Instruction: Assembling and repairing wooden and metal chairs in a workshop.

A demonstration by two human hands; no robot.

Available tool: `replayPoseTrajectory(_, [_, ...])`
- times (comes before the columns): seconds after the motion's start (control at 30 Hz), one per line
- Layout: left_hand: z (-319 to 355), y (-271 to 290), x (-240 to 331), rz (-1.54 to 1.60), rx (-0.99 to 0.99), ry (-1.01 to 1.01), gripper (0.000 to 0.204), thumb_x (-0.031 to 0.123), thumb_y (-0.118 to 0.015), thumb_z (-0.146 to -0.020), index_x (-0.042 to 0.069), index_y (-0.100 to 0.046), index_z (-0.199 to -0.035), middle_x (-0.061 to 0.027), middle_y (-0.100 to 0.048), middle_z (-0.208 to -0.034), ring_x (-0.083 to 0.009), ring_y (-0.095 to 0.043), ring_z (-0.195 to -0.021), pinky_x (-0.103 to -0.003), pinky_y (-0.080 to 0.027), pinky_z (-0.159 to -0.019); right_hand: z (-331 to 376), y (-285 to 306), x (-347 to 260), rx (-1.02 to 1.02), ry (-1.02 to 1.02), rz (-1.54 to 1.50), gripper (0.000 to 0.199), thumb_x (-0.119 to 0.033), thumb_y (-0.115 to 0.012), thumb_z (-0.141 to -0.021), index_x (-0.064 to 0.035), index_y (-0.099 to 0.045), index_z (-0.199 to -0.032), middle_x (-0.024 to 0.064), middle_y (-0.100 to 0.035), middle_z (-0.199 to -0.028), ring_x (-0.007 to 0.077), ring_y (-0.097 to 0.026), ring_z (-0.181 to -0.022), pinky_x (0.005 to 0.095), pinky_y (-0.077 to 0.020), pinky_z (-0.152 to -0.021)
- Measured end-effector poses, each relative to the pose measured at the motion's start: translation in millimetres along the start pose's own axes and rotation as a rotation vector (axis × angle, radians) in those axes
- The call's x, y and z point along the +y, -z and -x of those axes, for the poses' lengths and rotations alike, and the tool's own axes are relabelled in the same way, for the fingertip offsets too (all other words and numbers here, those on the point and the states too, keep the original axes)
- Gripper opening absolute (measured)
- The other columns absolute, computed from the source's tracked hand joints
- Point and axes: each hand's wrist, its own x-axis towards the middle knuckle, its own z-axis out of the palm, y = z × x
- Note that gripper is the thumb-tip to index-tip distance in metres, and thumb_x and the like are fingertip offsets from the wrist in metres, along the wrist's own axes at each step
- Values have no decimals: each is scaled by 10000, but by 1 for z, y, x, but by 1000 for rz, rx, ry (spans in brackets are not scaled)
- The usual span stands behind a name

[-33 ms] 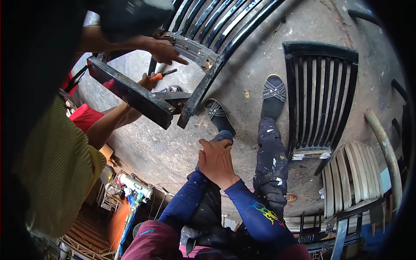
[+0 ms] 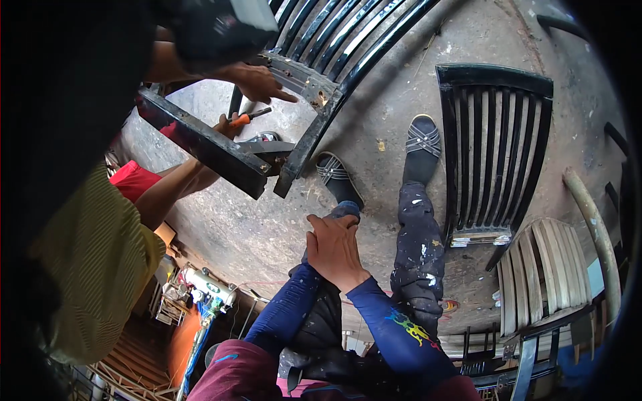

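My right hand [image 2: 334,250] lies over my left wrist, its fingers bent down around it. My left forearm [image 2: 284,307], in a blue sleeve, runs up beneath it; the left hand's fingers are hidden. Ahead of my feet stands a black wooden chair frame [image 2: 200,140] with a slatted back [image 2: 328,33]. A co-worker's hand [image 2: 257,83] points a finger at the bare, worn seat rail [image 2: 304,80]. The co-worker's other hand [image 2: 227,125] holds an orange-handled tool [image 2: 242,120] with a short metal blade, inside the frame.
A separate black slatted backrest [image 2: 498,154] lies on the concrete floor right of my foot. Beyond it are an unpainted slatted piece [image 2: 545,274] and a curved pipe [image 2: 595,227]. The co-worker's yellowish clothing [image 2: 100,267] fills the left. A pale tank [image 2: 207,284] stands lower left.
The co-worker's pointing hand has shifted slightly right and down, and the dark shape above it has moved right too. My own hands look unmoved.
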Motion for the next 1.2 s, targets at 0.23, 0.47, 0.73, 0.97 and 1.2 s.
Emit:
replayPoseTrajectory(0.23, [2,-2,-4,0,0,9,374,196,-648,-894,30,-623,-1229,-162,-693,-964,-280,-677,-907,-391,-517,-820,1,2,-3,23,34,-83,321,-155,-589,-837,-22,-619,-1128,211,-654,-896,399,-627,-863,501,-434,-844])
replayPoseTrajectory(0.47, [1,-3,-5,3,3,18,392,184,-661,-888,22,-612,-1241,-157,-689,-986,-272,-673,-923,-385,-512,-840,1,2,-2,-12,26,-64,330,-177,-593,-847,-58,-626,-1153,181,-667,-962,402,-615,-922,573,-397,-856])
replayPoseTrajectory(0.73, [-2,-2,-4,1,-3,25,413,170,-675,-880,13,-600,-1255,-151,-685,-1011,-264,-668,-941,-379,-506,-864,3,-2,-1,-50,-25,-129,355,-206,-607,-852,-100,-633,-1190,149,-676,-1015,405,-598,-994,645,-350,-895])
replayPoseTrajectory(0.97, [-3,-1,-8,-1,-7,33,434,158,-688,-873,5,-589,-1266,-147,-681,-1033,-256,-664,-957,-373,-501,-884,2,-5,-1,-10,-20,-155,339,-194,-609,-850,-92,-641,-1172,155,-674,-1006,382,-609,-981,619,-353,-914])
replayPoseTrajectory(1.2, [-3,-2,-7,2,-8,42,455,146,-701,-866,-4,-579,-1278,-142,-678,-1055,-248,-660,-973,-368,-496,-905,1,-5,-1,-38,-25,-184,337,-176,-615,-846,-63,-637,-1162,169,-675,-975,370,-620,-955,520,-398,-904])
